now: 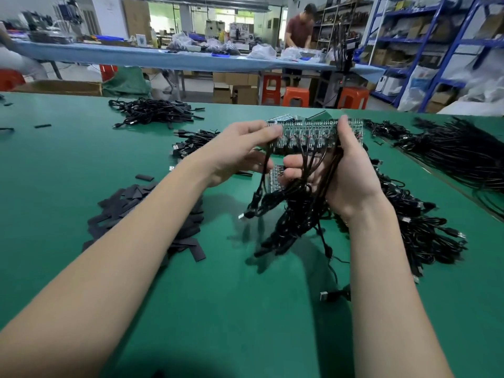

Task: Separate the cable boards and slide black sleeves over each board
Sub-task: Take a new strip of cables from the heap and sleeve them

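A green table (81, 165) fills most of the view. Behind it stand a long blue-covered bench (136, 57), blue shelving (425, 42) on the right, orange stools (296, 96) and a person (300, 28) working at the bench. Heaps of black cables lie on the table: one far left (155, 111), one along the right edge (450, 151), and one just beside the right forearm (420, 225). A pile of flat black sleeves (122, 205) lies under the left forearm, with a few loose ones scattered nearby.

Both hands hold a panel of joined cable boards (308, 135) up above the table's middle. The left hand (240, 154) pinches the panel's left end, fingers curled over the top edge and thumb below. The right hand (349, 170) grips the right end, fingers wrapped behind the panel, its thumb across the hanging cables (294, 208), which drop in a loose black bunch from the panel toward the table. A smaller strip of boards (275, 177) shows just below the panel, by the right thumb.
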`<state>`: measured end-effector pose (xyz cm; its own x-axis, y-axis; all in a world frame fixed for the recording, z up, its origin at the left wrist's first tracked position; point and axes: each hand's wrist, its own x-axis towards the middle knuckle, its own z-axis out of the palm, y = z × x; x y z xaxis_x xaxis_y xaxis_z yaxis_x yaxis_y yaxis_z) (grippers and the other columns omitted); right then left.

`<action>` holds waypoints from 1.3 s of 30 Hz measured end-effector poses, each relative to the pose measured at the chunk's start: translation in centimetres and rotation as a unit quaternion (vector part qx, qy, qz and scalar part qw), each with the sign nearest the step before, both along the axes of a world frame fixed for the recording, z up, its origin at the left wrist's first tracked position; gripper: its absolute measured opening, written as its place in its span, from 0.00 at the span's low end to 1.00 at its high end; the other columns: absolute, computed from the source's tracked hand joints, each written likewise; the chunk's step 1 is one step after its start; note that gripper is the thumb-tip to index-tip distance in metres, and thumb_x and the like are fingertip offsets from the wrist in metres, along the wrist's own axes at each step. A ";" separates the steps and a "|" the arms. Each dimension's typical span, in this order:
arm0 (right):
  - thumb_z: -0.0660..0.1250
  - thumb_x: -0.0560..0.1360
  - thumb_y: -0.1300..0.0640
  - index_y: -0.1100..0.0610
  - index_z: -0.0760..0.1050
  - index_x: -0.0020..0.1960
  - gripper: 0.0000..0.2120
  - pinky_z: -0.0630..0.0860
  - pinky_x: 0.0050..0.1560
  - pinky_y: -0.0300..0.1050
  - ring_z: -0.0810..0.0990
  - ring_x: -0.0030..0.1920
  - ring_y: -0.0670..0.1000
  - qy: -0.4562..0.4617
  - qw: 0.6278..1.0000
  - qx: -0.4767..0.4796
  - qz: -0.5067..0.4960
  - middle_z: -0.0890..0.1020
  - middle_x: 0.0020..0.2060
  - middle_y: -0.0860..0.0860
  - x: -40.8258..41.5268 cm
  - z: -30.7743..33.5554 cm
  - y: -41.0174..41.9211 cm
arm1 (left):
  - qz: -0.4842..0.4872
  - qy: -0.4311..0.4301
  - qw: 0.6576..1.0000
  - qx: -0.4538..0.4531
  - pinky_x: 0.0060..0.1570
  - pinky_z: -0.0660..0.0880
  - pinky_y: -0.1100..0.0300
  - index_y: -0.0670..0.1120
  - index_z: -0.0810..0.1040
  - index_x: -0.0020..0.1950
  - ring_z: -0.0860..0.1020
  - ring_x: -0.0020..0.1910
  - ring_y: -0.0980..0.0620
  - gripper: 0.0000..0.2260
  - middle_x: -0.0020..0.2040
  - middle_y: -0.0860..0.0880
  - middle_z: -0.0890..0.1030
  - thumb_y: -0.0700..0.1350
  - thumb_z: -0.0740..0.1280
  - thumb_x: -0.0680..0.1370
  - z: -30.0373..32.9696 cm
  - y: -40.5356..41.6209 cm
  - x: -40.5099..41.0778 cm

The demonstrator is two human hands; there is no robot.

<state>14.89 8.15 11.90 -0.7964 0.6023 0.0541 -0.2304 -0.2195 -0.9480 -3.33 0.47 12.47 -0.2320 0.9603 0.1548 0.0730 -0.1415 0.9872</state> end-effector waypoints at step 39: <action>0.78 0.67 0.54 0.55 0.82 0.39 0.07 0.80 0.38 0.36 0.80 0.33 0.44 -0.132 0.991 -0.020 0.022 0.82 0.35 0.49 -5.5 -5.2 -1.5 | 0.374 0.372 0.848 -0.049 0.35 0.70 0.56 0.47 0.66 0.25 0.70 0.26 0.50 0.30 0.22 0.52 0.67 0.60 0.57 0.84 -6.4 -1.6 0.7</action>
